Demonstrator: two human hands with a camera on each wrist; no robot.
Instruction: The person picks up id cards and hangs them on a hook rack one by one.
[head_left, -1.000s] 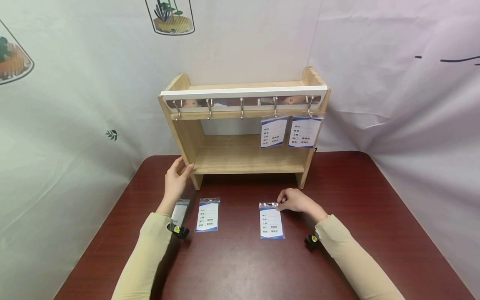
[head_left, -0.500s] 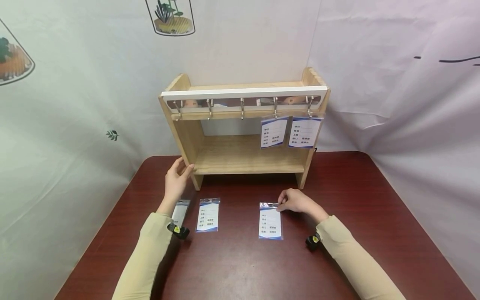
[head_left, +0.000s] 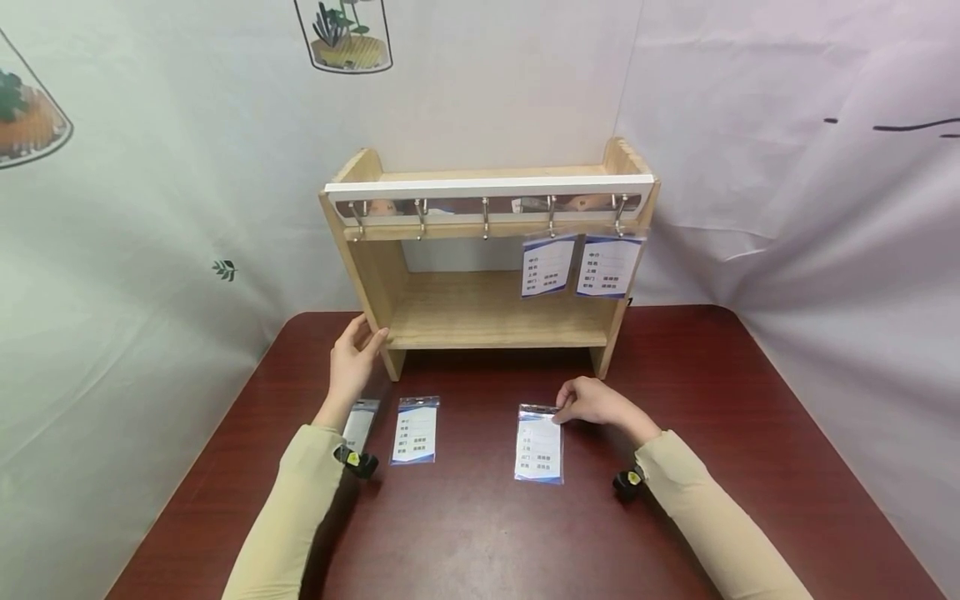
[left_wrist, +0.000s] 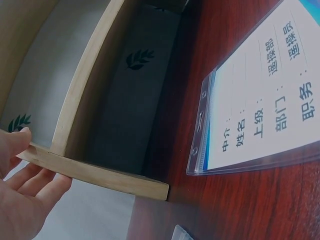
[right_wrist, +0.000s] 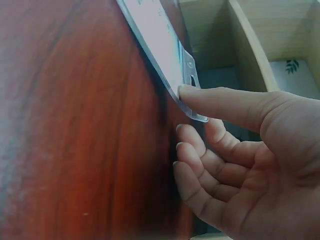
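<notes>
My right hand (head_left: 592,401) pinches the top right corner of a clear badge holder (head_left: 538,450) between thumb and index finger. In the right wrist view this badge holder (right_wrist: 159,47) tilts up at the pinched edge, the other fingers curled below. My left hand (head_left: 351,367) grips the left side panel of a wooden shelf (head_left: 495,333), thumb on the front and fingers behind, as the left wrist view shows on the panel (left_wrist: 110,179). A second badge holder (head_left: 414,433) lies flat near the left hand. Another badge holder (head_left: 361,421) is partly hidden behind the left wrist.
A white rail with several metal hooks (head_left: 485,218) runs across the shelf's upper front. Two badge holders hang at its right end, one (head_left: 548,267) beside the other (head_left: 609,267). The dark red table (head_left: 480,542) meets pale curtains (head_left: 150,292) behind and at the sides.
The badge holder in my right hand has shifted slightly left and its tilt has changed. My left hand has stayed on the shelf panel.
</notes>
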